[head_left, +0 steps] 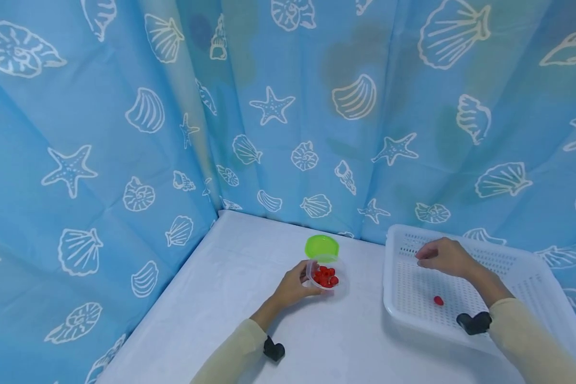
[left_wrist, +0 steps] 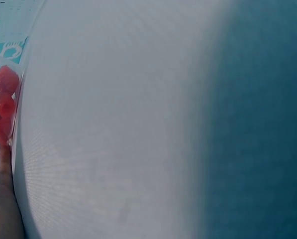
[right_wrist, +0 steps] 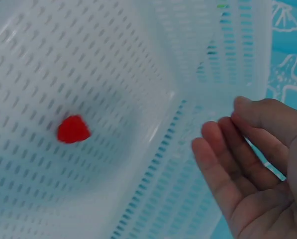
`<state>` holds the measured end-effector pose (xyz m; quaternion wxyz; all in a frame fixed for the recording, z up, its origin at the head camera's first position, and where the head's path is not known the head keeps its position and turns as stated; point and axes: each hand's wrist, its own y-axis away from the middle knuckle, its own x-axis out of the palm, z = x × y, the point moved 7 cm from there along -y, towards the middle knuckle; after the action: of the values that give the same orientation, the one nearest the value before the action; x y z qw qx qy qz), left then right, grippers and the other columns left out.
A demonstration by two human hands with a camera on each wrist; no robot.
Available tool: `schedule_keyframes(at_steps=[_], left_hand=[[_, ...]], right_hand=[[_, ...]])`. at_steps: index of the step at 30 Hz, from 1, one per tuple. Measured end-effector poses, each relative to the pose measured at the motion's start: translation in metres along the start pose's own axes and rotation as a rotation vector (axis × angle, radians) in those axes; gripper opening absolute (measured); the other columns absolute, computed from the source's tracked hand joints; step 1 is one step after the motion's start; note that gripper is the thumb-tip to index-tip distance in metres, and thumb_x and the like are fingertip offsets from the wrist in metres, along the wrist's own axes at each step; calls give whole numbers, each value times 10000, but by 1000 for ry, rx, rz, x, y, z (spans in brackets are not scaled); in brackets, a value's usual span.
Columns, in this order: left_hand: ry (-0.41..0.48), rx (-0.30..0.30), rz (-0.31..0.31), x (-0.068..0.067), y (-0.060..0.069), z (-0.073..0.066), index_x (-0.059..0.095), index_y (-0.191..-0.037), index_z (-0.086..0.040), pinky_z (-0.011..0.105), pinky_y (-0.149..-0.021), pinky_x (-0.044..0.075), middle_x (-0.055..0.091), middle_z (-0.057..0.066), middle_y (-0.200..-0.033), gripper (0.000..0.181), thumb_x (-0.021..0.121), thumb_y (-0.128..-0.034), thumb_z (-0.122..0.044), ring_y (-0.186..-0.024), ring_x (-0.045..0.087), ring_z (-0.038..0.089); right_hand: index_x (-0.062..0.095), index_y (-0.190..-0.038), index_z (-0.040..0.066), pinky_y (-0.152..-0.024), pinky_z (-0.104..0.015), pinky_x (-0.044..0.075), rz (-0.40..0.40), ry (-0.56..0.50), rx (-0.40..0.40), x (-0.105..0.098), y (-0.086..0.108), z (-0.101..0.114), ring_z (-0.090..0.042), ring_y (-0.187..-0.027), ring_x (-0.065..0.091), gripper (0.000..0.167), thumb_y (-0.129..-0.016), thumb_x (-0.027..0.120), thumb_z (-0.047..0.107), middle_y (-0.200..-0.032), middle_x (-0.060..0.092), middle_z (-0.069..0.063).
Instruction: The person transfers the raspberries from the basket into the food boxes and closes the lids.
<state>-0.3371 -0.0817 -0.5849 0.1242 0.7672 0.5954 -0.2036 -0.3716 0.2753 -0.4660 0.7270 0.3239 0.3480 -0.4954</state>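
Note:
In the head view my left hand (head_left: 294, 288) holds a small clear plastic tub (head_left: 342, 272) by its side, thumb at the near side. Several red raspberries (head_left: 325, 277) lie inside it; the left wrist view shows some raspberries (left_wrist: 7, 105) through the clear wall, beside my left fingers (left_wrist: 5, 169). My right hand (head_left: 447, 257) hovers over the white plastic basket (head_left: 415, 314), fingers loosely bent. The right wrist view shows nothing between the fingertips of that right hand (right_wrist: 260, 169). One raspberry (right_wrist: 73, 129) lies on the basket floor, apart from the hand.
A bright green round lid (head_left: 321, 246) lies on the white-covered table (head_left: 211, 298), just behind the tub. Blue curtains (head_left: 288, 133) with white shell prints stand behind and to the left. The perforated basket takes up the right side of the table.

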Motion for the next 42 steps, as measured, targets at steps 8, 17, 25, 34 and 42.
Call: schedule_keyframes(at_steps=[8,17,25,34,42], left_hand=[[24,7,13,0,3,-3,444,-1410,-224,276,-984,467,531,-92,-1349,771,848,-759,-303,-1276,486,105],[41,9,10,2,0,0,437,-1409,-262,268,-978,470,525,-106,-1355,775,852,-756,-305,-1281,483,101],[80,54,7,-1,-2,-8,352,-1468,-272,286,-990,464,487,-83,-1400,906,874,-728,-247,-1300,448,115],[155,86,12,-3,-3,-6,377,-1467,-277,262,-981,462,486,-96,-1412,869,857,-748,-191,-1304,467,138],[154,84,8,-5,-2,-4,382,-1467,-282,239,-971,463,504,-86,-1401,866,857,-750,-179,-1263,499,129]], right_hand=[[677,-1115,13,-820,-469,562,181,-52,137,13,0,-37,-250,-890,647,360,-825,777,201,-1060,663,-121],[718,-1018,63,-800,-425,574,240,-58,202,31,2,-68,-208,-839,629,318,-752,833,193,-1020,663,-77],[736,-941,84,-780,-406,582,222,-44,216,36,3,-74,-206,-783,619,345,-672,890,234,-958,657,-66],[734,-871,101,-737,-370,589,230,-34,248,40,4,-74,-203,-736,625,349,-615,917,253,-899,644,-57],[728,-880,113,-727,-366,590,260,-2,261,43,3,-73,-202,-738,620,425,-555,936,291,-904,637,-51]])
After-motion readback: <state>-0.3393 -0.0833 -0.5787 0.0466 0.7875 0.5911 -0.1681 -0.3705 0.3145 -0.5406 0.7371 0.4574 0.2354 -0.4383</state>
